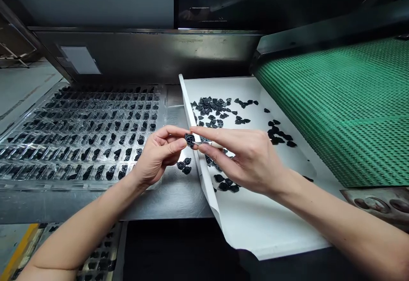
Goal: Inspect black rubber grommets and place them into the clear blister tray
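A small black part [189, 139] with a round ringed face is pinched between the thumb and fingers of my left hand [159, 151], above the edge of the white sheet. My right hand [249, 153] holds a thin, light-coloured tool [214, 144], its pointed metal tip touching the part. Below the hands, several loose black parts [184, 165] lie on the metal table [172, 200]. More black parts [211, 105] are heaped on the white sheet [262, 221], some of them hidden behind my right hand.
At the left lies a clear compartment tray [79, 134] filled with black parts. A green mesh conveyor belt [345, 93] slopes along the right. The white sheet's left edge [188, 102] is raised. Behind stands a metal machine panel [159, 55]. Another filled tray [99, 264] shows below the table.
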Action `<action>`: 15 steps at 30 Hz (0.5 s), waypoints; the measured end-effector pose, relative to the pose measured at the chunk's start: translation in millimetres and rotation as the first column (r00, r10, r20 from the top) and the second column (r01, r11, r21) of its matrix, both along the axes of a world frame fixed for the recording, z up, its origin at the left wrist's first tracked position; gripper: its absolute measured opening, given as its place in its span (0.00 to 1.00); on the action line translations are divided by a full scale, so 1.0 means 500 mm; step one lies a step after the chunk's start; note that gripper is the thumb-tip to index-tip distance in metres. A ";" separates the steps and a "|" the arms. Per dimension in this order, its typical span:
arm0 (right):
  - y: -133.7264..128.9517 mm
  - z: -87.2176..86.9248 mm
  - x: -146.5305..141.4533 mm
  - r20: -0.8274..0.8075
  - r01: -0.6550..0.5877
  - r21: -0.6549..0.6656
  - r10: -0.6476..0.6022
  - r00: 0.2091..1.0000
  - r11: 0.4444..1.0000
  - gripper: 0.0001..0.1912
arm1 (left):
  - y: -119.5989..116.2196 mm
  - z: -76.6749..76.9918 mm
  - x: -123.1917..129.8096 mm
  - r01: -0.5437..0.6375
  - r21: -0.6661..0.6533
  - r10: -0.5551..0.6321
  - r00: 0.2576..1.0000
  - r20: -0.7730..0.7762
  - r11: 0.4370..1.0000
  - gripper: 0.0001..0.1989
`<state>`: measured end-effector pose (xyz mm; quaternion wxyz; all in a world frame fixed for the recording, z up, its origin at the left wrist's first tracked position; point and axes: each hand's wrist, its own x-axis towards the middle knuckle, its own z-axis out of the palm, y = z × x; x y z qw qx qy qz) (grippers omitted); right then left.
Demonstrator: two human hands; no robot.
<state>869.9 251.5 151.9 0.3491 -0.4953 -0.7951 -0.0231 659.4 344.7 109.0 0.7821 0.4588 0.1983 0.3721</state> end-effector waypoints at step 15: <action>-0.001 -0.002 0.004 0.007 -0.012 -0.019 0.013 1.000 1.000 0.17 | -0.001 -0.007 -0.006 -0.062 0.101 0.064 0.998 -0.013 0.993 0.13</action>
